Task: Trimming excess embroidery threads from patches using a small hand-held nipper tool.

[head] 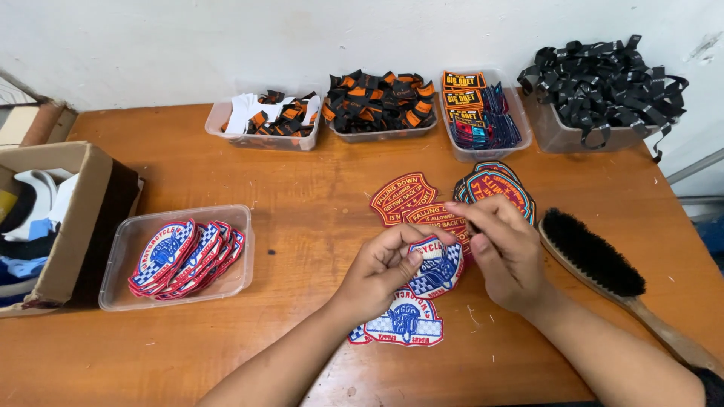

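Between left hand [381,267] and right hand [504,252], pinched in both: half-hidden blue checkered patch [437,267]; behind, red shield patches [403,197], partly covered.

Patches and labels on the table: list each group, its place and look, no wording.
Held patch: both hands, blue-white checks, red edge.
Red patches: centre, shield-shaped.
Round patches: right of those, teal-rimmed.
Tub of patches: left, clear.
Orange-black labels: back tub.

Both forearms bare, hands [452,260] without gloves, rings or watch
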